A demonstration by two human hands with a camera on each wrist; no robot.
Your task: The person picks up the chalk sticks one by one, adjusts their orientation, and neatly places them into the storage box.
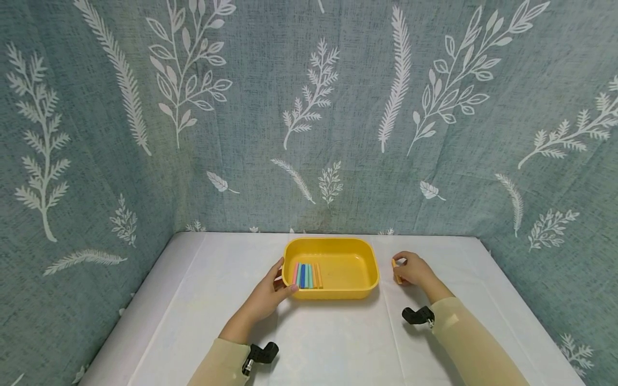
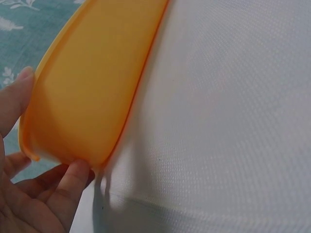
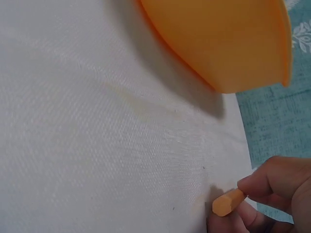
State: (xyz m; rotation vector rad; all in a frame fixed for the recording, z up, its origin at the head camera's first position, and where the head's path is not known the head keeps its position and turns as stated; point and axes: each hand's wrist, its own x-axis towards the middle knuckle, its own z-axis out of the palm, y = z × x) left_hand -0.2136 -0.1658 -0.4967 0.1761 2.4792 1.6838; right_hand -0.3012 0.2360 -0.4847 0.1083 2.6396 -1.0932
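Note:
A yellow plastic tray (image 1: 350, 294) sits on the white-covered table. Several coloured chalk sticks (image 1: 307, 275), pink, green, blue and orange, lie side by side at its left end. My left hand (image 1: 264, 296) grips the tray's left end, thumb at the rim and fingertips low against the end wall, as the left wrist view shows. Right of the tray, my right hand (image 1: 414, 269) pinches an orange chalk stick (image 3: 225, 204) between thumb and fingers, close over the tabletop. One flat end of that stick faces the right wrist camera.
The white cloth (image 1: 333, 343) covers the table, with creases running front to back. Behind it and at both sides hangs a blue-green leaf-patterned curtain (image 1: 260, 177). Black wrist cameras (image 1: 263, 353) sit on both forearms.

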